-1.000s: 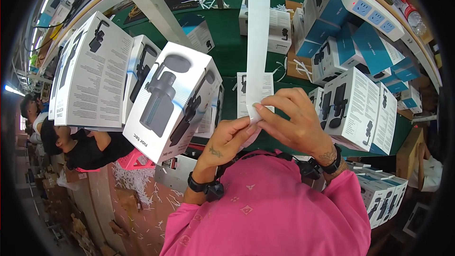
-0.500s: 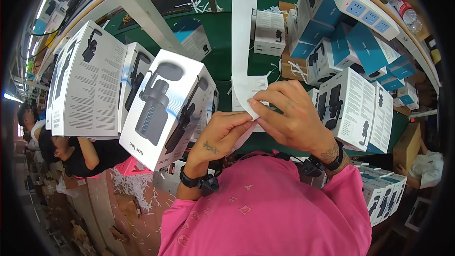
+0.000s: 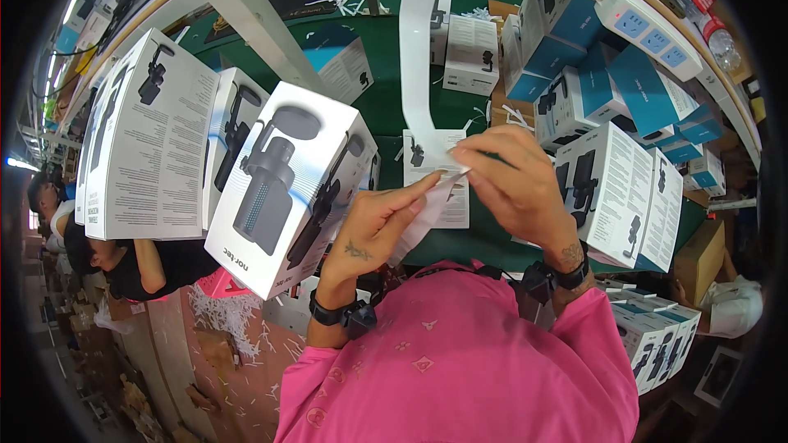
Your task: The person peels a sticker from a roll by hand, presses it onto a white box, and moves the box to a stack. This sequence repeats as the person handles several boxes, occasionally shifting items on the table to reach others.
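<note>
A long white strip [image 3: 417,41], looking like paper or label backing, hangs from the top edge down to my hands. Between the hands it folds back, and a loose tail [image 3: 416,239] runs down toward my body. My left hand [image 3: 365,230] pinches this tail between thumb and fingers. With thumb and forefinger, my right hand [image 3: 517,184] grips the strip at its fold; whether a label is coming off there is too small to tell. Beneath both hands a white printed box [image 3: 447,209] lies on the green tabletop, partly hidden by them.
Boxed microphones stand close at left, the nearest a tilted white box [image 3: 283,184]. More white and teal boxes [image 3: 611,189] crowd the right side. A power strip [image 3: 648,33] is fixed to the shelf rail. A metal post [image 3: 246,20] rises at left. Co-workers sit at both sides.
My right hand has moved slightly right and its fingers have shifted along the fold. The strip's fold has opened away from the left hand, and more of the box beneath shows.
</note>
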A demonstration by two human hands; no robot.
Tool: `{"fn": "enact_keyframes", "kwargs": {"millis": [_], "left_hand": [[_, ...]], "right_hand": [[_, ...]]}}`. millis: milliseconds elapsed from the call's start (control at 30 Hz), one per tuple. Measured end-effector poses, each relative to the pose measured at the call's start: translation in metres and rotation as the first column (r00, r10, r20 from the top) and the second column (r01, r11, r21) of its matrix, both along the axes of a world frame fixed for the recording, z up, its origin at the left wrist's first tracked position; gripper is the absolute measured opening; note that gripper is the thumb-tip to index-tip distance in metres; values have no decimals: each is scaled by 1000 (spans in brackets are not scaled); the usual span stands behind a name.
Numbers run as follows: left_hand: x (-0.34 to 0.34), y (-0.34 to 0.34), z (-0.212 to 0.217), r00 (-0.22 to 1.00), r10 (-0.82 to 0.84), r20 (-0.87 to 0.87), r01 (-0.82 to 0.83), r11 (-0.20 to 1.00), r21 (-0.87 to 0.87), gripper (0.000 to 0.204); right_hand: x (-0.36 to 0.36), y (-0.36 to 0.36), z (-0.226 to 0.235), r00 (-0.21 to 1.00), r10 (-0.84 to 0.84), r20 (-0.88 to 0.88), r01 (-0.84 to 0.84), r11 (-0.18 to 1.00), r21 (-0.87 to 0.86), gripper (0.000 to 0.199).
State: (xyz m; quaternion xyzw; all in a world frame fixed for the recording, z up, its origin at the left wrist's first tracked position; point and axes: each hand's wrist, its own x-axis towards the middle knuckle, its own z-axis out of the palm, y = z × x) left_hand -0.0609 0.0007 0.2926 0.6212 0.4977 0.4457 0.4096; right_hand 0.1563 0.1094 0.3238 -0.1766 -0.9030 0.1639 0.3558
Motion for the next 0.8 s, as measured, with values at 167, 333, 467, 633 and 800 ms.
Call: {"fn": "enact_keyframes", "kwargs": {"millis": [167, 333, 467, 633, 800], "left_hand": [[4, -3, -23, 978, 156, 138, -130, 974, -184, 36], [16, 5, -31, 914, 227, 336, -177, 969, -173, 26], [3, 2, -47, 944, 217, 249, -163, 961, -222, 20], [-6, -8, -45, 931, 323, 167, -241, 892, -383, 20], [-3, -8, -33, 957, 290, 15, -261, 880, -397, 21]], "right_hand": [[-6, 11, -23, 998, 5, -62, -20, 969, -246, 29], [-30, 8, -28, 987, 151, -48, -159, 953, -257, 30], [-26, 29, -33, 987, 99, -128, -141, 913, -383, 23], [-35, 85, -109, 922, -382, -65, 373, 920, -125, 21], [-47, 133, -243, 867, -311, 390, 334, 943, 11, 21]]}}
